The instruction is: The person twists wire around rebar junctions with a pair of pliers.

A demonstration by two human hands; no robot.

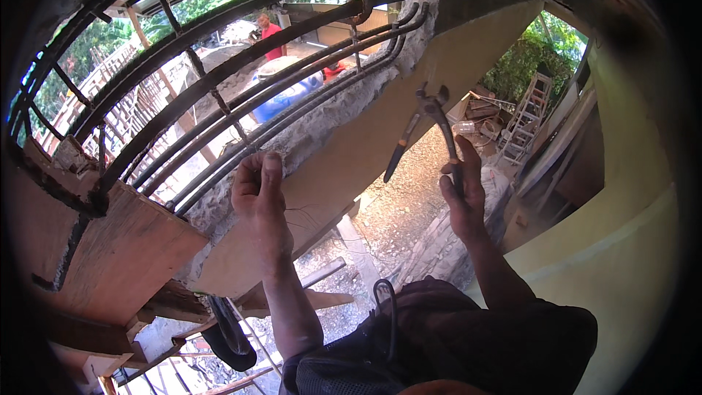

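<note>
1 handle of the pincers (pixel 433 104) clasped low in the right grip (pixel 466 194), with thumb and fingers wrapped around a dark sleeve. Other handle left hanging loose, probably the reason for the parted jaws above: nothing squeezing the legs together. Raised in front of a tan board (pixel 329 168), well apart from the steel bars (pixel 196 66). Blunt, rounded head of dull dark metal; slim legs, slightly bowed.

Left grip (pixel 261 194) closed, thumb pressed against curled fingers, lifted near the lower bars. Impossible to tell from this angle: pinching something fine, or nothing. Beside the wrist, thin wires (pixel 298 210), hair-like and loosely bent, perhaps trailing from that same grip.

Farther out, long rods crossed by shorter ties, dark and rough-skinned, apparently set as a cage and running into a broken concrete edge (pixel 344 106), grey and crumbly. Smooth tan board alongside, seemingly placed as a form face. At lower left, reddish plywood (pixel 131 249), flat and grained.

Beyond and below: pale, coarse gravel (pixel 409 190); a leaning ladder (pixel 526 113); a smooth yellowish wall (pixel 629 249); past the bars, 1 person (pixel 272 40) in red near a rounded blue container (pixel 289 95).
</note>
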